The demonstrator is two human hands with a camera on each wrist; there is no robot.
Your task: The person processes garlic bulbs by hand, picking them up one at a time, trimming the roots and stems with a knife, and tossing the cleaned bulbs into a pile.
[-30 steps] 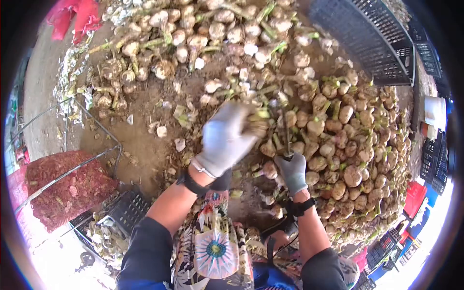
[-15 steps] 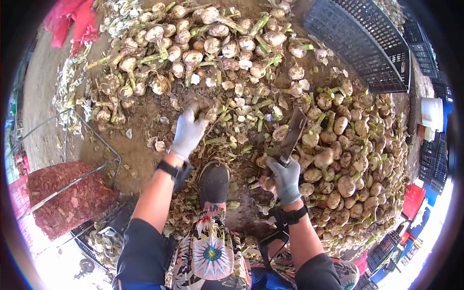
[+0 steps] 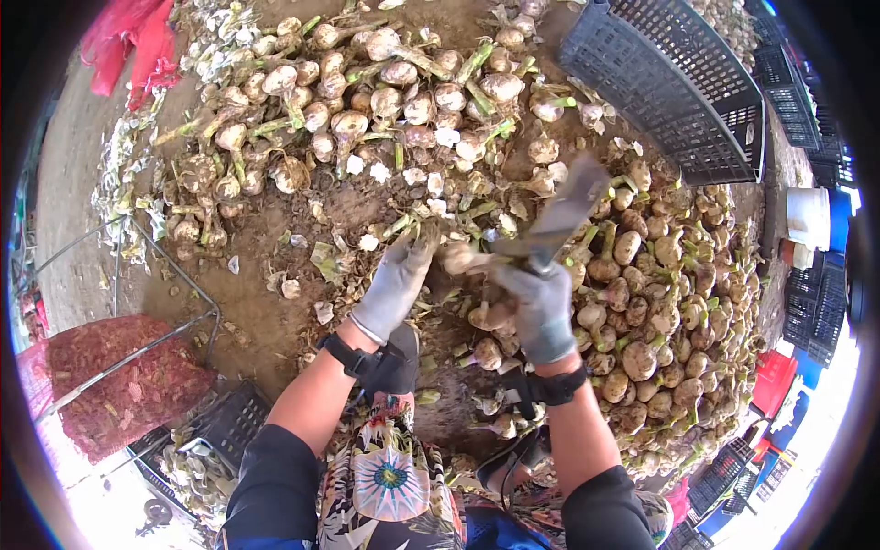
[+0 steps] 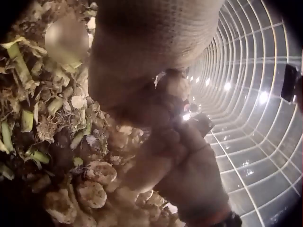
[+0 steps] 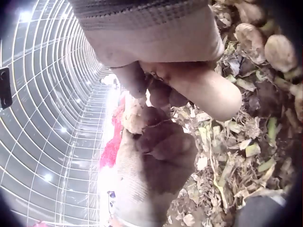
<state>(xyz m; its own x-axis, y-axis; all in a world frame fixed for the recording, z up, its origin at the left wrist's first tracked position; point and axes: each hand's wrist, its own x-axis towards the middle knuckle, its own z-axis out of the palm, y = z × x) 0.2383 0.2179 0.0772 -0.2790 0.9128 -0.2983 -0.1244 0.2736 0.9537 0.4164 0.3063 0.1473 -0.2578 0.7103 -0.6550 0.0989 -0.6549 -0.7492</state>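
Note:
My gloved right hand (image 3: 539, 312) grips a knife with a broad, dark blade (image 3: 570, 206) that slants up to the right, partly blurred. Just left of it, the gloved left hand (image 3: 390, 289) has its fingers curled at a dirty garlic bulb (image 3: 456, 258), whose stalk side faces the right hand. From the right wrist, the same bulb (image 5: 136, 117) shows between the two gloves, partly covered by fingers. Whole garlic bulbs (image 3: 632, 302) are heaped beside the right hand. Cut stalks and leaf scraps (image 4: 28, 120) litter the ground under the left hand.
More garlic with long stalks (image 3: 348, 124) lies across the far ground. A black plastic crate (image 3: 660, 92) stands at the far right, a white bucket (image 3: 808, 218) beyond the heap. A full red mesh bag (image 3: 119, 380) and a thin metal frame (image 3: 174, 261) are at the left.
The left hand has swung from over the heap to the left, then back right toward the right hand. The knife blade, upright a second ago, now leans further right, and the right hand has risen slightly.

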